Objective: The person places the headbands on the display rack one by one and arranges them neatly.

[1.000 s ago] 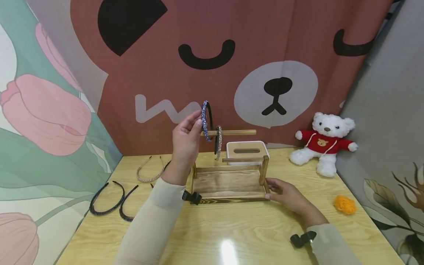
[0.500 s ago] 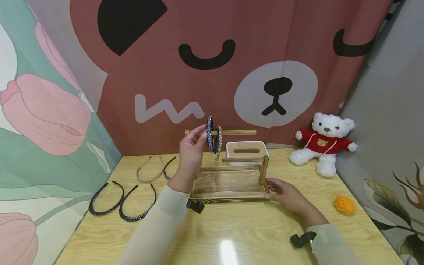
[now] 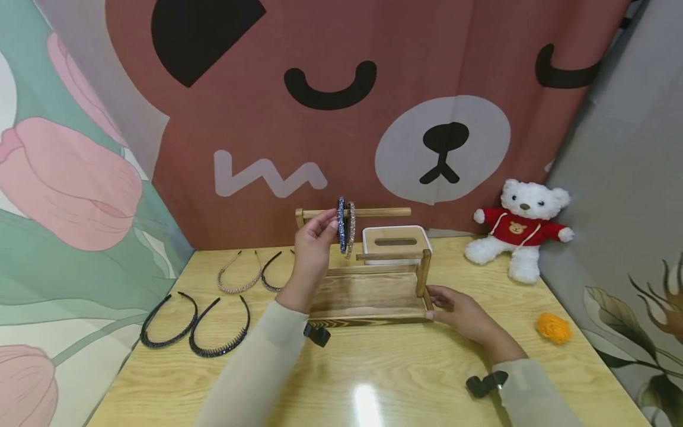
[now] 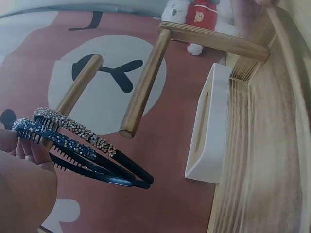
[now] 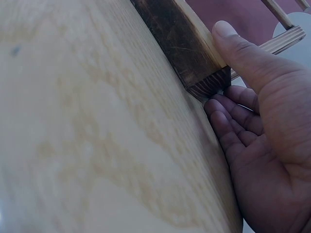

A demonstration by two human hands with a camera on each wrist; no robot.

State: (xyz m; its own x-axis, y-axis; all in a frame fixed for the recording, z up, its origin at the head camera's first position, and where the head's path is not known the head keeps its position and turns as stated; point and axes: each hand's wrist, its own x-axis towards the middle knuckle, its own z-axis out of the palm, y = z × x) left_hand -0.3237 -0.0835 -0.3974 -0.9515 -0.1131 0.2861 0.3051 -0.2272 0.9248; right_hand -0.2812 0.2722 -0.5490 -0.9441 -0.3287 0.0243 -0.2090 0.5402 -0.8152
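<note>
remotely, i find the left hand [image 3: 313, 246] pinching a blue glittering curved headband [image 3: 341, 228] around the upper rod [image 3: 383, 212] of a brown wooden stand [image 3: 368, 293]; a silver glittering headband [image 3: 351, 222] hangs right of this grip. the right hand [image 3: 463, 314] grips the stand's corner.

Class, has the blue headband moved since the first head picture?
Yes: against the upper wooden rod, the blue headband has moved down and rightward in the picture, closer to the silver headband.

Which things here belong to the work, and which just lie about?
Work:
wooden two-armed stand
blue glittery headband
silvery glittery headband
probably four dark or pinkish headbands

Seemingly lying about:
white plush bear, red top
orange crumpled bundle
white rectangular box
</note>
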